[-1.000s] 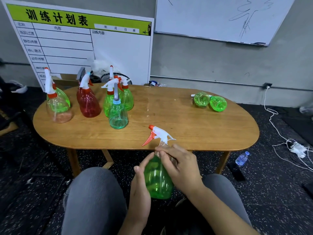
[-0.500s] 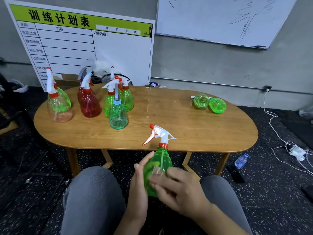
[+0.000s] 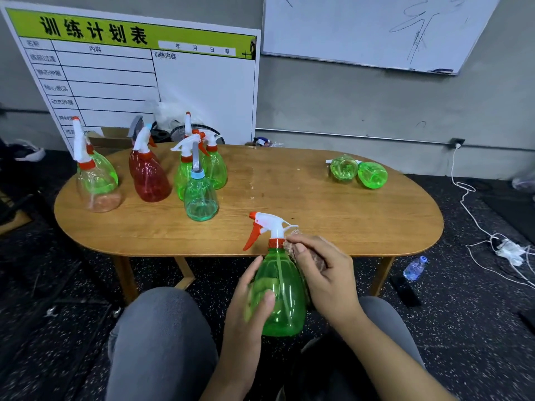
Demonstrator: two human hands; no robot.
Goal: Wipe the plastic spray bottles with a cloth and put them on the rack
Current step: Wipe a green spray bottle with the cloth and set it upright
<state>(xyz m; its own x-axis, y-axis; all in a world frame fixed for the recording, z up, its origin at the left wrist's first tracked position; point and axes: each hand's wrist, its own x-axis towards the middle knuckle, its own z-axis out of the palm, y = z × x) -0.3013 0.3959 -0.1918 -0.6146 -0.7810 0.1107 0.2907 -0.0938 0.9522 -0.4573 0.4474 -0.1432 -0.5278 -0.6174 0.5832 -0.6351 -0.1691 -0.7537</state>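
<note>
I hold a green plastic spray bottle (image 3: 282, 293) with a white and orange trigger head upright over my lap, in front of the table edge. My left hand (image 3: 247, 302) grips its lower left side, thumb across the front. My right hand (image 3: 321, 270) holds a small crumpled brownish cloth (image 3: 292, 247) against the bottle's shoulder, just under the orange collar. Several more spray bottles stand on the left part of the wooden table (image 3: 289, 192): a teal one (image 3: 200, 198), a red one (image 3: 149, 178), green ones (image 3: 214, 169) and a clear one (image 3: 98, 186).
Two green bottles (image 3: 359, 172) lie on their sides at the table's far right. A printed board (image 3: 139, 73) leans on the wall behind the table, a whiteboard (image 3: 376, 27) hangs to its right. White cables (image 3: 503, 247) and a small water bottle (image 3: 414, 267) lie on the floor at the right.
My right hand with the cloth slid from the bottle's lower front up to its shoulder near the collar. My left hand keeps its hold on the bottle.
</note>
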